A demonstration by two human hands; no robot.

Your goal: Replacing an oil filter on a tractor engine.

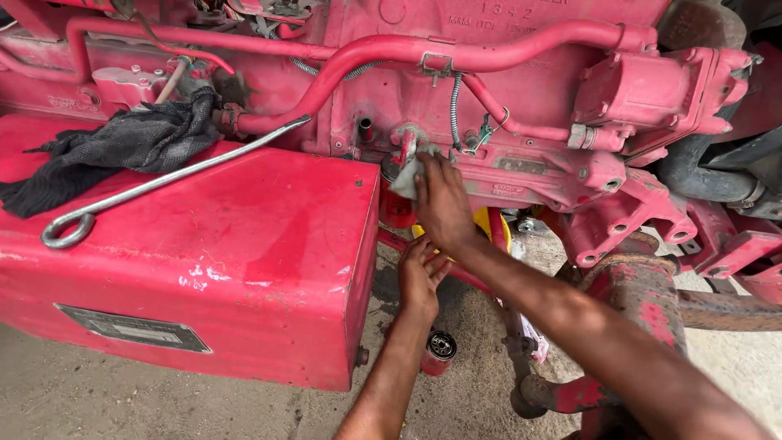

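The red engine block (521,90) fills the upper half of the view, with curved red pipes (456,50) clamped along its face so they stay clear of the fittings below. In front of it, at the left, sits a big red box-shaped casing (244,244), its flat top serving as a shelf: a dark rag (122,147) lies bunched at its back left corner against the engine, and a long grey metal rod (163,181) with a looped end rests slantwise across the top, the loop near the left edge, the tip against the pipes. A dark rectangular metal plate (134,328) is fixed low on the casing's front face near its bottom edge; its lettering is too small to tell. The right hand (442,204) reaches up to the mount under the engine, fingers closed around a pale cloth (405,178) and pressing it on top of the small red cylindrical filter (397,208), which hangs just beside the casing's right edge. The left hand (421,277) is below it, fingers loosely curled and partly open, touching the underside area; whether it grips anything I cannot tell. On the concrete ground (163,399) below, near the casing's bottom right corner, stands another small red canister (439,352), open end up, just beside the left forearm.
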